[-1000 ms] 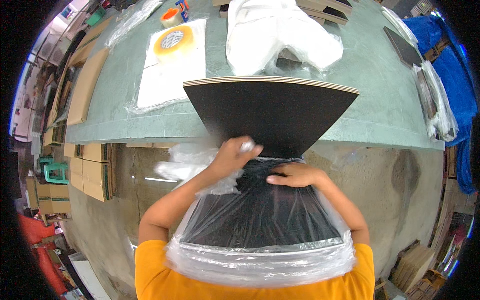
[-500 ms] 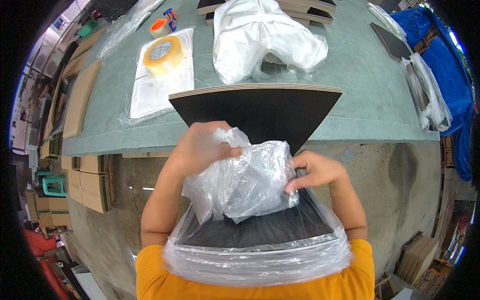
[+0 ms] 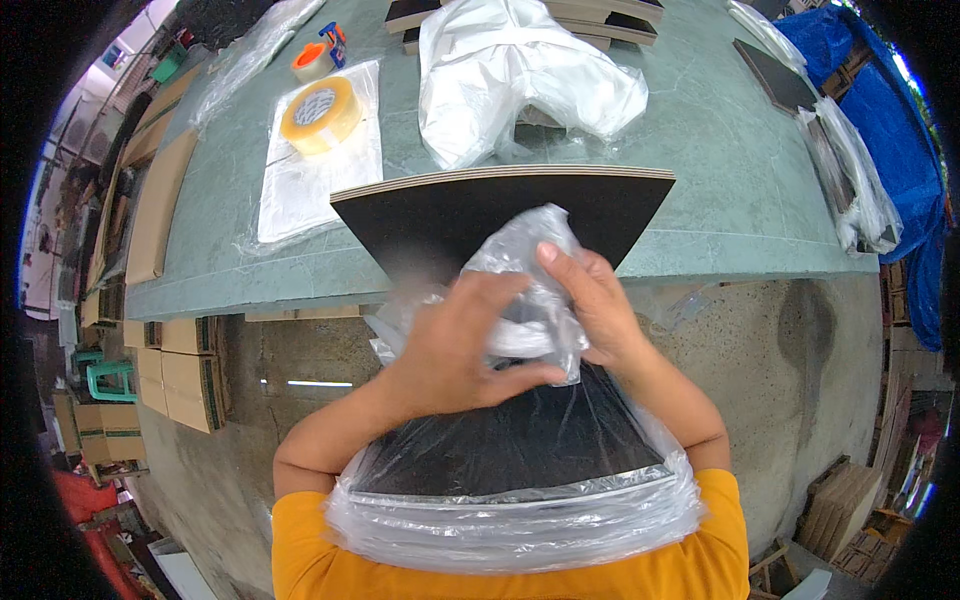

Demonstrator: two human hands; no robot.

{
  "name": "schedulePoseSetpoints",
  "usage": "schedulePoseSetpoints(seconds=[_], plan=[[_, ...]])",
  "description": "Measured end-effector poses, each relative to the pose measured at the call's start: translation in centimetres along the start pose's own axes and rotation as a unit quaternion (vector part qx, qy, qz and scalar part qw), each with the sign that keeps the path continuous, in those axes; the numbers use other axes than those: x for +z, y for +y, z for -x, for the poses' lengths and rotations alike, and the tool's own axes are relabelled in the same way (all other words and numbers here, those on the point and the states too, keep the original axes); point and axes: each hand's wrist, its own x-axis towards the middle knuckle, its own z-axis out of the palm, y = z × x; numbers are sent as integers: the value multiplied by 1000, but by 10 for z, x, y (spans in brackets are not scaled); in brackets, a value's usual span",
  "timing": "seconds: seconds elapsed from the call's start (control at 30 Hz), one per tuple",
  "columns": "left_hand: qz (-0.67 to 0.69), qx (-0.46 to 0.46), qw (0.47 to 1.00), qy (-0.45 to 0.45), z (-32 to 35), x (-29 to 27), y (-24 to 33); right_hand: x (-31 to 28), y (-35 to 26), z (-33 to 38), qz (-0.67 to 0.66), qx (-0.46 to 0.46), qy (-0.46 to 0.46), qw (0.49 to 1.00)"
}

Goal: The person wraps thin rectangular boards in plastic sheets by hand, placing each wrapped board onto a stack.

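A crumpled piece of clear plastic film (image 3: pixel 530 245) is bunched up between my hands. My right hand (image 3: pixel 600 305) grips its right side, thumb pressed on the film. From the left, my left hand (image 3: pixel 450 345) curves around the bunch with thumb and forefinger apart; its other fingers are smeared by motion. Behind the film, a black board (image 3: pixel 420 205) with a pale layered edge stands tilted at the table's front edge. Close to my body lies a dark panel (image 3: pixel 520 440) under clear film, with more film (image 3: pixel 510 530) gathered in folds against my orange shirt.
The green table (image 3: pixel 700 200) holds a roll of clear tape (image 3: pixel 322 115) on flat plastic sheets (image 3: pixel 315 195), a tape dispenser (image 3: pixel 333 45), a white plastic bundle (image 3: pixel 530 90) and stacked black boards (image 3: pixel 610 20). Cartons (image 3: pixel 185 385) stand left; a blue tarp (image 3: pixel 890 130) hangs right.
My left hand has swung down and right across the film. My right hand has moved up and left with its thumb raised, and the film is bunched narrower and higher.
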Motion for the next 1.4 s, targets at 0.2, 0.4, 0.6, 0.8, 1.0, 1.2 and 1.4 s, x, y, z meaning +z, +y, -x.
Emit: schedulePoseSetpoints(seconds=[0.2,0.4,0.6,0.8,1.0,1.2,1.4], plan=[[79,-117,989,29,-3,-19,-36,-25,3,5,325,-140,-98,930],[112,-130,980,99,-19,-37,-31,-57,-3,20,450,-30,-177,875],[99,-127,979,124,-25,-15,-19,-16,-20,21,528,-251,-17,811],[79,-116,989,42,-31,-9,-13,-21,-26,16,425,-269,2,864],[66,-121,989,46,-26,-20,-28,-31,-40,22,323,-83,-62,941],[52,-129,974,177,-24,-55,-13,-47,-37,23,427,-42,-41,902],[80,-119,989,39,-34,-28,52,-46,-11,10,195,-68,-70,976]])
